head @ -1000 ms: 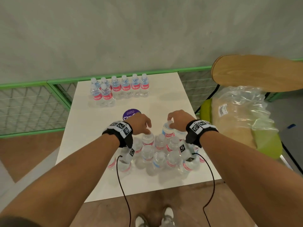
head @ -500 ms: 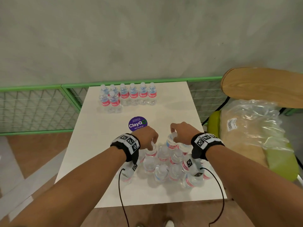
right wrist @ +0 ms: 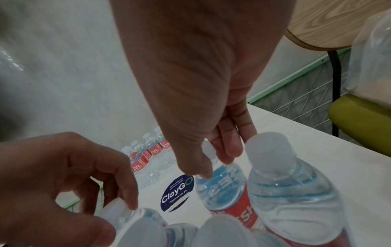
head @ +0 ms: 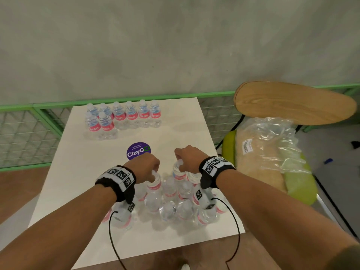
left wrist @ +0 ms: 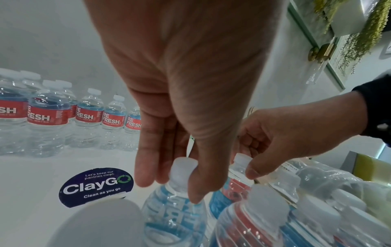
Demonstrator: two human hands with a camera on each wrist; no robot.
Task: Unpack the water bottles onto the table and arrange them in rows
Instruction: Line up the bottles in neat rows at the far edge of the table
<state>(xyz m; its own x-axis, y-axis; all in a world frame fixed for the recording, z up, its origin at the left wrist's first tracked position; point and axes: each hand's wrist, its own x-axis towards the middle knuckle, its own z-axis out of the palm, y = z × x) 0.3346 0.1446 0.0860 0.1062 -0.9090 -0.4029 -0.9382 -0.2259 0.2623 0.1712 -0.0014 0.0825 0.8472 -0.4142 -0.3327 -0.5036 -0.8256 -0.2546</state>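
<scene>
1. An office pantry or shared break area is suggested.
2. A round "ClayGo" sticker reading "Let's keep our pantries clean" is stuck on the white tabletop.
3. A green mesh partition, a wooden-backed chair and hanging greenery are seen.

A purple ClayGo sticker; beside it, seemingly, a wooden-backed green chair.

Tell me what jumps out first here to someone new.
Both hands at the near cluster of bottles: the left hand pinches one cap, the right hand another. Behind them, a purple ClayGo sticker mid-table and neat rows of bottles at the far edge.
</scene>
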